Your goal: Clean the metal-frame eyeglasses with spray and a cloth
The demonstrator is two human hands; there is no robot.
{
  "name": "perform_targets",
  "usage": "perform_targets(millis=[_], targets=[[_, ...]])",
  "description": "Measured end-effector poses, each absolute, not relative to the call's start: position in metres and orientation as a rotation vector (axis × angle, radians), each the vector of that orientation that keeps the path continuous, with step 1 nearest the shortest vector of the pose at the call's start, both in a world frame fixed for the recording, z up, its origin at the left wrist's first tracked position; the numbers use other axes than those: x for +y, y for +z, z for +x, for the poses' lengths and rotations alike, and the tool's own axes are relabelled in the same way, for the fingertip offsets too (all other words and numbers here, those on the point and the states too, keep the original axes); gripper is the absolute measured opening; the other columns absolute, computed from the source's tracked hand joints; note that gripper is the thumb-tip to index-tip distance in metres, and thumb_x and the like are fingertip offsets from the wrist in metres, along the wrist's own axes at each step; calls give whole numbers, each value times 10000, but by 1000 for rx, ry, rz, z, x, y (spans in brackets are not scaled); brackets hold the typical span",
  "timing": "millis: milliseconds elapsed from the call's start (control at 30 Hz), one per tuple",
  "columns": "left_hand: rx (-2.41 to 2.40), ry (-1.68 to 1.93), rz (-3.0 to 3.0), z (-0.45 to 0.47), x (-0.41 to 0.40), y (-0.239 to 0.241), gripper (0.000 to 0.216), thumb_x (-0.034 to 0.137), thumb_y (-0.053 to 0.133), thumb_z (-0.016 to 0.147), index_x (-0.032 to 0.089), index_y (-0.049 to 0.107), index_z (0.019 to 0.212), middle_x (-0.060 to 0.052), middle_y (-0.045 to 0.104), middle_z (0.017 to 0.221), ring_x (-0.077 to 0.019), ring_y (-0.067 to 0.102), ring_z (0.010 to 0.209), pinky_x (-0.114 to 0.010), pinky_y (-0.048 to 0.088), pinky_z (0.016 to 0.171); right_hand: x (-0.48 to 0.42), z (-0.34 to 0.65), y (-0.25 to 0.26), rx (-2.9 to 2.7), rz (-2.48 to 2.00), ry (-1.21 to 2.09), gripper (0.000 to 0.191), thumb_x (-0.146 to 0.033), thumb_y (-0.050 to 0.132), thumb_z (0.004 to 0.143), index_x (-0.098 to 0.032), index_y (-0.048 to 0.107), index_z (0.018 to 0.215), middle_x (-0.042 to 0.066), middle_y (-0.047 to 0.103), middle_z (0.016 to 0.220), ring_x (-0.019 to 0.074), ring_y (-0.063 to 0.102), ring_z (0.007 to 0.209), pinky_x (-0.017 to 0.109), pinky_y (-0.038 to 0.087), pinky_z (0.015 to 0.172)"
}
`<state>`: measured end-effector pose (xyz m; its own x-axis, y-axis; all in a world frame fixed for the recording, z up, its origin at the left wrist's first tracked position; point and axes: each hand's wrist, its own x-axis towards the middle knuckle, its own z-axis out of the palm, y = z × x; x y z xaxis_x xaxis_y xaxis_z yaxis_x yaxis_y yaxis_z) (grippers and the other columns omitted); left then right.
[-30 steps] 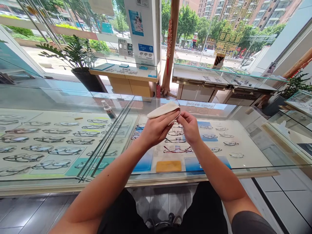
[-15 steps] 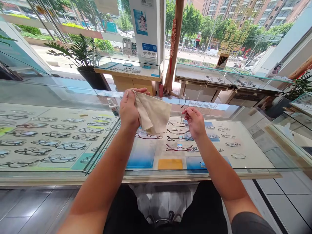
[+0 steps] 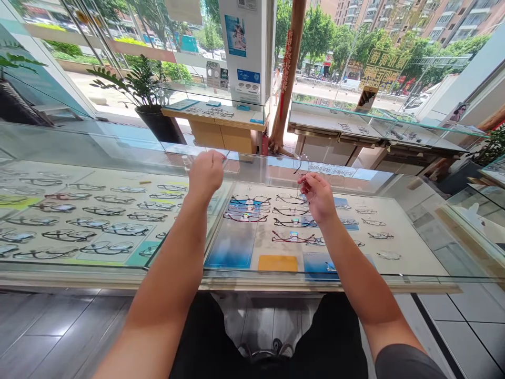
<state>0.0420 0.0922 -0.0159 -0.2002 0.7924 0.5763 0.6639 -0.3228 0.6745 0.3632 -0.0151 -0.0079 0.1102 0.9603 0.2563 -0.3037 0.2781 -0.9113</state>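
Note:
My left hand (image 3: 206, 171) is closed, back toward me, above the glass counter top. Whatever its fingers hold is hidden behind it, and no cloth shows. Just left of it, the white cap of a spray bottle (image 3: 186, 162) is partly covered by the hand. My right hand (image 3: 317, 193) pinches a pair of thin-rimmed eyeglasses (image 3: 301, 165) over the counter, one lens standing above the fingertips. Under the glass, between the hands, lie rows of spectacle frames (image 3: 250, 200).
The glass display counter (image 3: 327, 287) spans the view, with more spectacles (image 3: 104, 210) at left and an orange card (image 3: 277, 262) near its front. Beyond it stand a potted plant (image 3: 161, 123), a wooden trunk post (image 3: 290, 79) and other showcases (image 3: 221, 134).
My left hand has turned over and closed, and the beige cloth it held has gone out of sight. The right hand still holds the eyeglasses in nearly the same place. The view shifted slightly.

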Motion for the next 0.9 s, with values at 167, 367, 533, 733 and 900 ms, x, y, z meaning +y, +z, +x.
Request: perform_targets(millis=[167, 367, 533, 733, 900], targets=[[2029, 971, 1964, 35, 103, -45, 218, 406, 685, 812, 196, 730, 849, -272, 710, 1092, -521, 652, 1177, -766, 484, 1051, -15, 364, -7, -1046, -793, 1127, 298, -501, 861, 762, -249, 708, 805, 28, 731, 859, 160, 525, 758, 321, 439, 704], [2118, 931, 2058, 47, 97, -46, 296, 431, 700, 824, 173, 775, 948, -346, 709, 1335, -632, 577, 1350, -910, 348, 1086, -13, 367, -8, -1121, -795, 1132, 210, -429, 791, 769, -255, 673, 765, 19, 707, 810, 179, 568, 785, 335, 453, 738], [1379, 1736, 2421, 95, 58, -14, 592, 527, 694, 985, 255, 653, 1510, -201, 607, 1640, -465, 526, 1533, -686, 350, 1289, -12, 372, -6, -1288, -797, 1074, 145, -379, 744, 807, -254, 704, 745, 3, 709, 779, 181, 585, 782, 352, 462, 793], [924, 1758, 2711, 141, 17, -8, 856, 652, 834, 938, 292, 524, 1651, -157, 669, 1599, -392, 610, 1493, -565, 427, 1283, -15, 374, -3, -1484, -772, 1020, 160, -361, 738, 850, -249, 707, 739, -1, 717, 745, 192, 595, 759, 370, 463, 789], [935, 1753, 2676, 148, 14, -15, 662, 642, 817, 971, 254, 673, 1488, -146, 790, 1368, -350, 734, 1250, -516, 531, 1117, -16, 376, -3, -1581, -781, 987, 174, -365, 719, 886, -247, 695, 761, 1, 726, 765, 201, 624, 778, 383, 471, 810]])
